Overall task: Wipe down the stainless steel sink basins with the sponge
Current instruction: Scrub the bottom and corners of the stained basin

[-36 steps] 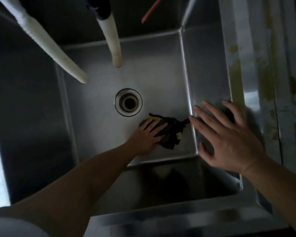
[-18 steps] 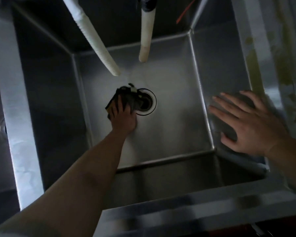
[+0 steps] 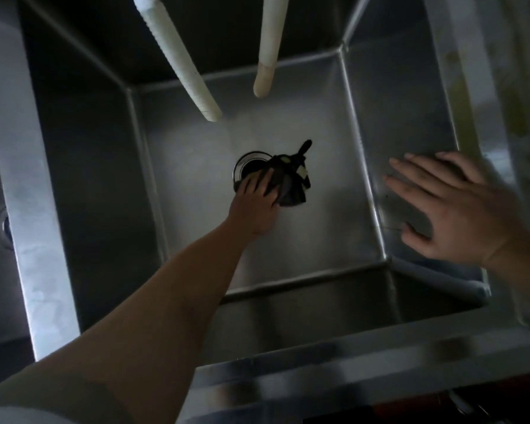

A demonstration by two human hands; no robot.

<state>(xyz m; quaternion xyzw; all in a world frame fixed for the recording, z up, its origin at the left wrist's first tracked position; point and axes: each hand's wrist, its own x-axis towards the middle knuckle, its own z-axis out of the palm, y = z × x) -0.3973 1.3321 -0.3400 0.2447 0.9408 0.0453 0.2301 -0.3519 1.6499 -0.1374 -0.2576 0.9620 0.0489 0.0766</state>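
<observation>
From the head view, the left hand (image 3: 254, 203) is pressing the dark sponge (image 3: 289, 182) flat-fingered onto the basin floor (image 3: 325, 228), overlapping the drain (image 3: 242, 163); the right hand (image 3: 450, 215) is hovering released, fingers spread. Overlapping, firm strokes should be covering corners best.
</observation>
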